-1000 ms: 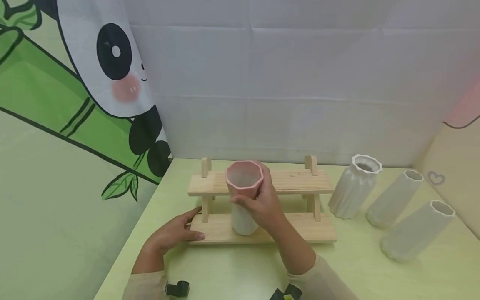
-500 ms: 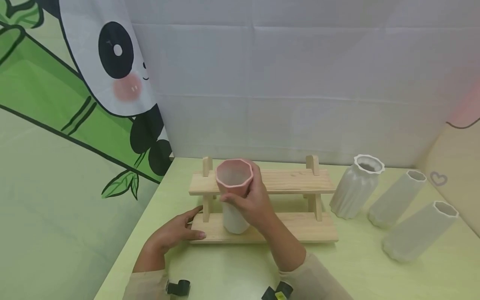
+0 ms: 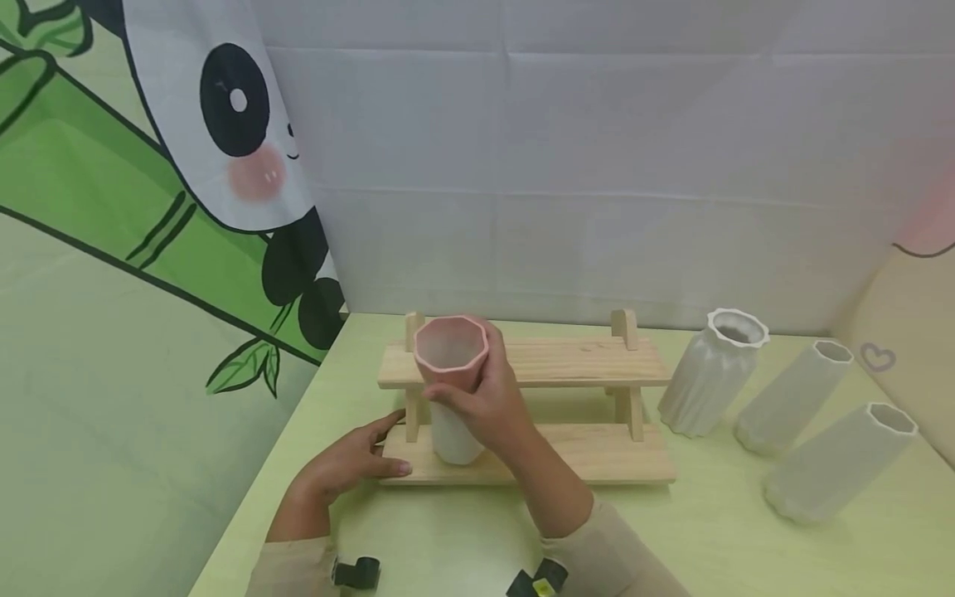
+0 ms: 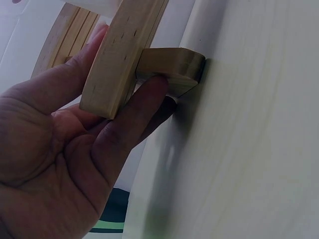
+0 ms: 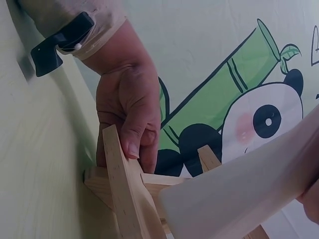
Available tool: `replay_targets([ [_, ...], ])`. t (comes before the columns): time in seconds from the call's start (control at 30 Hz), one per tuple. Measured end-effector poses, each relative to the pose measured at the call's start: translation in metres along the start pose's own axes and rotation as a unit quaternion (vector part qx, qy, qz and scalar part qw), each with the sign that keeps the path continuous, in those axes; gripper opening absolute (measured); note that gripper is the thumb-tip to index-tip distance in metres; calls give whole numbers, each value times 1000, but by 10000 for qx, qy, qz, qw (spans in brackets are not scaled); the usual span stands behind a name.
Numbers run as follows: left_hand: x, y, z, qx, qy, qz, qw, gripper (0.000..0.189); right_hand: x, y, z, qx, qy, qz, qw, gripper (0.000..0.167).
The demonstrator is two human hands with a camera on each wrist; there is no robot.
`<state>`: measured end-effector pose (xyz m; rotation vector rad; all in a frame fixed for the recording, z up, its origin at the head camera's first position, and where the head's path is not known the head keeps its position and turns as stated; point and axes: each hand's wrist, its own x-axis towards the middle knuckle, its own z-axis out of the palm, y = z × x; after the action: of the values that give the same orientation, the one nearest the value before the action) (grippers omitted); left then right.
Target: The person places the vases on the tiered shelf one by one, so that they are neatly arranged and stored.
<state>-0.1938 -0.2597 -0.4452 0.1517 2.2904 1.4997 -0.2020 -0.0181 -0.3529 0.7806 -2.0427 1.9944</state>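
A vase (image 3: pixel 453 433), white below and pink toward its faceted rim, stands nearly upright over the left part of the lower board of a two-tier wooden rack (image 3: pixel 597 452). My right hand (image 3: pixel 488 406) grips its pink upper half from the right side. At the rack's left end, my left hand (image 3: pixel 339 464) holds the lower board. The left wrist view shows the thumb on top of that board (image 4: pixel 117 59) and fingers beneath it, by a wooden foot (image 4: pixel 172 64). Close to the rack in the right wrist view is the vase's white base (image 5: pixel 199 209).
Right of the rack stand three white vases: a fluted one (image 3: pixel 705 377) with a wavy rim, a slim one (image 3: pixel 791 398) behind, and another slim one (image 3: pixel 836 464) nearer the front. A pale cloth wall (image 3: pixel 559 182) rises behind the table, with a panda print (image 3: pixel 224 174) at left.
My right hand has carried the pink and white vase leftward along the lower board. My left hand keeps its hold on the rack's left end.
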Motion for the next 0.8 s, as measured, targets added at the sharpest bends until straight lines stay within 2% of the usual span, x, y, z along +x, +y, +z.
replay_targets([
  [0.13,-2,1,-1,-28,-78,41,10000,97,0,-2,4,-15,-19,12,10000,106],
  [0.6,-2,0,0,157,111,-19,9998,97,4,9,15,-153,-2,86,9998,108],
  [0.8,-1,0,0,169,110,-8,9998,97,4,16,16,-80,105,21,9999,101],
])
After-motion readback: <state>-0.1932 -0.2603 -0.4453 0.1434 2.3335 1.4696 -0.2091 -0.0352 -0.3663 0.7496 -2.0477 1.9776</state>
